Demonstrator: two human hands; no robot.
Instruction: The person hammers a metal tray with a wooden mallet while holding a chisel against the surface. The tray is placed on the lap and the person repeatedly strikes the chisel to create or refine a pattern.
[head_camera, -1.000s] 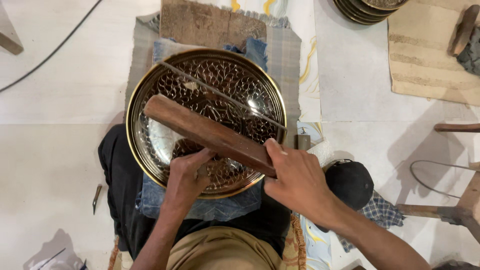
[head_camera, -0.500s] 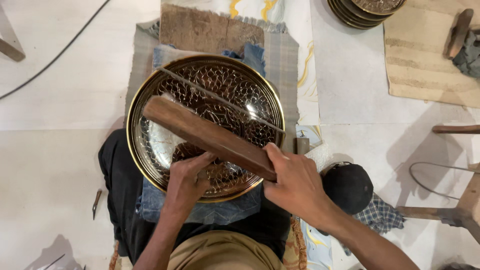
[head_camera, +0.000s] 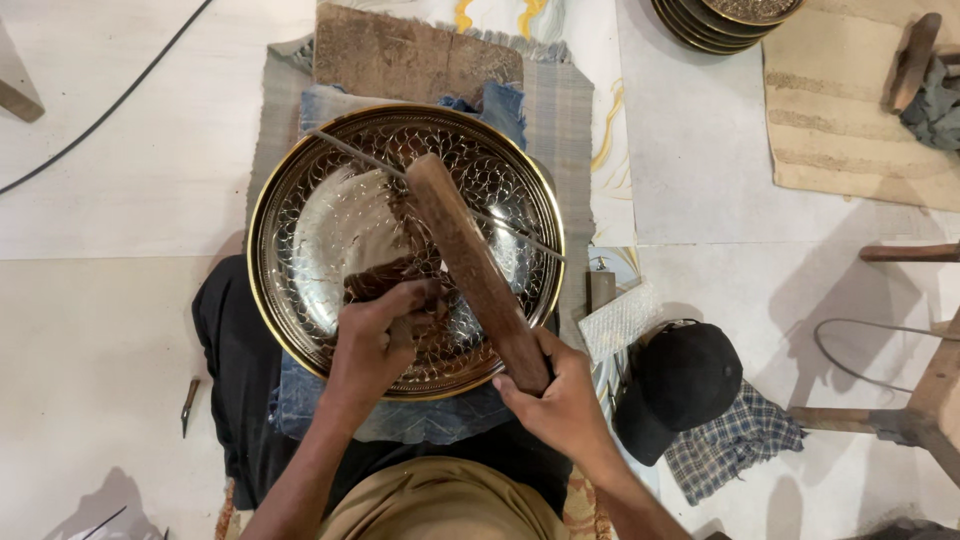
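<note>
A large round engraved metal tray (head_camera: 300, 200) with a gold rim rests on blue denim cloth across my lap. My right hand (head_camera: 560, 400) grips the near end of a long wooden mallet-like bar (head_camera: 470, 265), which lies tilted over the tray's middle. My left hand (head_camera: 375, 335) is closed on a small dark tool pressed against the tray's patterned surface. A thin metal rod (head_camera: 520, 235) runs diagonally across the tray under the bar.
A wooden block (head_camera: 415, 55) lies on a grey mat beyond the tray. A black cap (head_camera: 685, 380) sits on checked cloth at right. Stacked trays (head_camera: 725, 20) stand top right, a woven mat (head_camera: 860, 120) beside them. A small chisel (head_camera: 188, 400) lies at left.
The wooden bar has swung from lying nearly across the tray to pointing more away from me. My right hand moved lower; my left hand stayed on the tray.
</note>
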